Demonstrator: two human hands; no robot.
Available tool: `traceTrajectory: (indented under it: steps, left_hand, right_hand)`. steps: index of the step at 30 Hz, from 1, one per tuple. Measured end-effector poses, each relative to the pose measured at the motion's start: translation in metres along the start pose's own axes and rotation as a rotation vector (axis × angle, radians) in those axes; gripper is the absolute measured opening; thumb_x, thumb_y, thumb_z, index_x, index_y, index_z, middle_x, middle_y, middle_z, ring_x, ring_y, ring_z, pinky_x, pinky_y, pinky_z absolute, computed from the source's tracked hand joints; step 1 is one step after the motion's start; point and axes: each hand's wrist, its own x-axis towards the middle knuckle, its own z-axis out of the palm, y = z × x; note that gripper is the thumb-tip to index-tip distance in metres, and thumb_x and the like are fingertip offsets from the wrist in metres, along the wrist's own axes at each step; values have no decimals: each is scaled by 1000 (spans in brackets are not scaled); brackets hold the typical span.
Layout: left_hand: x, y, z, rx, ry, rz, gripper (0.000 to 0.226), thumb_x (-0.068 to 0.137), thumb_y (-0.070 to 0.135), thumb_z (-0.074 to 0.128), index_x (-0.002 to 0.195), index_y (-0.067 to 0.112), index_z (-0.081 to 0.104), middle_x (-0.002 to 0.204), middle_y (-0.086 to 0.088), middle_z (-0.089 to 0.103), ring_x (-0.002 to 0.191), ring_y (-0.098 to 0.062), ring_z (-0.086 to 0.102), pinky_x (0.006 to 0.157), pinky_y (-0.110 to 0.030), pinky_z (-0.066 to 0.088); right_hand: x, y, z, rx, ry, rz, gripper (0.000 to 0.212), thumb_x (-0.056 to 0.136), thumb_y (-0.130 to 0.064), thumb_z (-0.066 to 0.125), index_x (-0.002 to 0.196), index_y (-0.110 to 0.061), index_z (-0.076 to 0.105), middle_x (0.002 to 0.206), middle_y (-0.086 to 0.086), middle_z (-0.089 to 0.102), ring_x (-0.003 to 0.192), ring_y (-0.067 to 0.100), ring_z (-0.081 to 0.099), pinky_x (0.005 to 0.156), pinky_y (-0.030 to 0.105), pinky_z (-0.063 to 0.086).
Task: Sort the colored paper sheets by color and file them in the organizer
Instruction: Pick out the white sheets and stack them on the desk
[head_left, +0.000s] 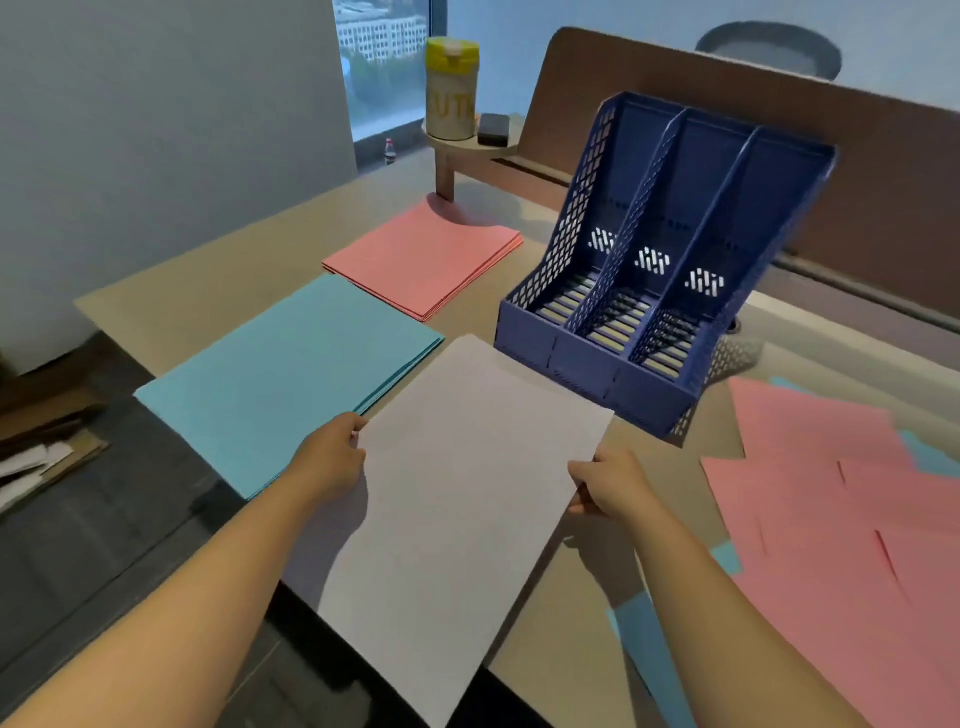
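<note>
I hold a stack of pale grey-white sheets in front of me, slightly above the desk. My left hand grips its left edge and my right hand grips its right edge. A neat blue stack lies to the left, and a neat pink stack lies beyond it. The blue three-slot organizer stands just past the held sheets; its slots hold no paper. Loose pink sheets with some blue ones beneath them are spread at the right.
A brown desk divider rises behind the organizer. A small round shelf at the back carries a yellow-lidded canister and a dark object. The desk's left edge drops to a dark floor with cardboard scraps.
</note>
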Motion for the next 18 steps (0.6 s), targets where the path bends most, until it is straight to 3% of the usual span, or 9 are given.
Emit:
traceTrajectory:
  steps: [3,6,10,12,14,17,18]
  left_hand:
    - [19,-11,2,-13,-2,33,41,93,-1,37,133,8,42,126,-16,53,105,-27,49,79,-24,31]
    - [33,-11,5,-27,1,79,41,95,1,37,135,10,39,122,-17,54,100,-26,50,79,-24,33]
    - [49,-6,11,-15,15,155,39,95,2,37,134,9,39,123,-18,53,102,-26,50,83,-27,36]
    - [56,-5,16,11,27,196,38,95,2,36,133,8,40,120,-17,54,94,-20,47,79,-25,34]
    - [59,-3,20,49,41,222,36,96,2,36,131,6,41,121,-16,54,98,-22,49,80,-27,36]
    - [60,0,24,184,89,247,31,97,8,37,127,4,45,124,-15,52,109,-29,50,83,-31,40]
    - [59,2,23,284,112,261,31,97,11,37,127,5,46,125,-15,51,110,-29,49,83,-32,41]
  right_hand:
    - [12,2,19,-49,104,26,22,90,-4,46,70,-2,53,69,14,56,61,27,54,70,40,50]
    - [23,-1,26,-109,202,-17,18,94,-14,45,93,-1,57,89,13,57,81,26,51,71,30,38]
    - [39,-3,28,-137,280,1,20,97,-18,43,78,-11,47,68,0,44,72,21,47,63,27,36]
    - [48,1,29,-162,319,17,31,96,-18,44,66,-15,40,64,0,40,63,17,43,52,24,33]
    - [53,4,30,-172,351,26,30,96,-18,44,66,-16,39,65,-2,39,63,16,43,52,22,32]
    - [53,5,29,-175,366,28,6,94,-15,50,96,-9,50,89,4,55,87,26,54,73,30,44]
    - [53,5,28,-179,372,27,16,93,-13,51,108,-9,49,104,7,58,97,29,56,79,33,45]
